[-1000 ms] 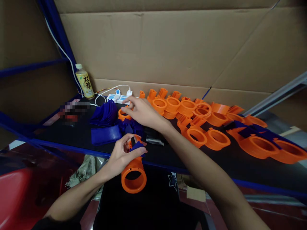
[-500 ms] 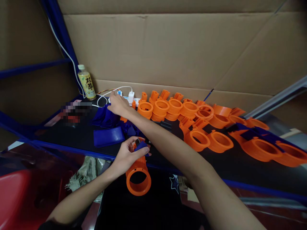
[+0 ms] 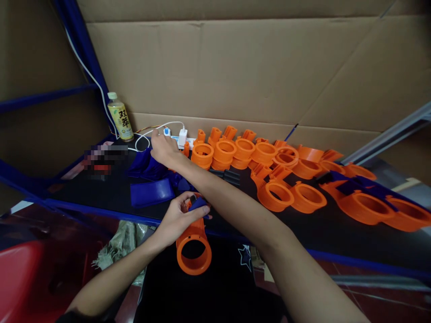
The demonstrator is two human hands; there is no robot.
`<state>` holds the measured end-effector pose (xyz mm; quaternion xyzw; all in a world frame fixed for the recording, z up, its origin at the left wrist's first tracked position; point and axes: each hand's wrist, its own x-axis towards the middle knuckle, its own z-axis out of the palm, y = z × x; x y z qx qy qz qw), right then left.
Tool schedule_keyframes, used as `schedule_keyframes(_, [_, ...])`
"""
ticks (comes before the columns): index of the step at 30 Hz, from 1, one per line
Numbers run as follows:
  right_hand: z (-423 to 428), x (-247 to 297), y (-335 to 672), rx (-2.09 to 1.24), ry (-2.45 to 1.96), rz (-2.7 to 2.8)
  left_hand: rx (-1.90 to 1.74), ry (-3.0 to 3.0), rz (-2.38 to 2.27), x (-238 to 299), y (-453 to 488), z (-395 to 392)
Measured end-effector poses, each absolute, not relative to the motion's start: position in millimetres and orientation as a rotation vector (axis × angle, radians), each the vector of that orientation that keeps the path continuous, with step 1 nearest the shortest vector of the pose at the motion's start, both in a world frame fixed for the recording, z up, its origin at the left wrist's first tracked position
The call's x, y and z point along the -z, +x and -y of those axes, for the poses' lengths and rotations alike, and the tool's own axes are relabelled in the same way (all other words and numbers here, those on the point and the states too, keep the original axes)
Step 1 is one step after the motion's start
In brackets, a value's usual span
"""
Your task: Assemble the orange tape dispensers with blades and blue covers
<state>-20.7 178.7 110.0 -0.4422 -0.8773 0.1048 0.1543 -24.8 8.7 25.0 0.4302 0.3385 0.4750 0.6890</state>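
"Where is the orange part (image 3: 198, 229) being held?"

"To the right of the flat blue piece (image 3: 152, 193) and nearer the wearer, by the front edge of the desk (image 3: 104, 190). The left hand (image 3: 180, 217) is wrapped round its upper end, the thumb over a small blue flap (image 3: 198, 204). The ring end points back toward the wearer."

"How would it handle?"

"Light and stiff, I'd guess; it looks like moulded plastic, smooth enough to slip a little. The ring is hollow, so a hard squeeze there might flex it. The narrower end, where the hand sits, seems the surer hold. The flap looks thin and bendy, so a thumb laid flat should steady it better than a pinch at its edge."

"And the right hand (image 3: 164, 150)?"

"Beyond the flat blue piece and slightly right of it, at the bunched blue pieces (image 3: 144, 163). Its fingers look bent, but I can't tell whether they grip one."

"What else lies about?"

"Right of the flat blue piece, some dark strips (image 3: 229, 176), then rows of similar orange rings (image 3: 305, 206). Behind it and rightward, a power strip (image 3: 190, 142); behind and leftward, a bottle (image 3: 120, 119)."
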Motion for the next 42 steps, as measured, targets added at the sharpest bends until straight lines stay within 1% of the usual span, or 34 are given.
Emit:
schedule_keyframes(7, [-172,-114,-22,-0.061,-1.277,2.388,-1.052,0.958,-0.755,-23,-25,-10])
schedule_keyframes(12, [-162,-142,-5,0.069,-1.273,2.25,-1.075,0.957,-0.767,-25,-24,-7])
schedule_keyframes(17, [-126,-172,50,0.132,-1.221,2.113,-1.116,0.897,-0.736,-27,-25,-4])
schedule_keyframes(21, [-83,-174,109,0.174,-1.215,2.052,-1.173,0.803,-0.613,-30,-27,-5])
schedule_keyframes(27, [-32,-157,164,0.081,-1.318,1.969,-1.257,0.819,-0.562,-34,-24,-2])
schedule_keyframes(31, [-3,-130,161,-0.077,-1.27,2.031,-1.338,0.783,-0.57,-30,-20,3])
schedule_keyframes(35, [15,-103,148,-0.353,-1.102,2.237,-1.384,0.792,-0.651,-28,-19,7])
schedule_keyframes(37, [18,-96,144,-0.466,-1.055,2.239,-1.4,0.804,-0.67,-27,-19,9])
schedule_keyframes(42, [18,-92,147,-0.517,-1.039,2.072,-1.385,0.831,-0.661,-24,-16,12])
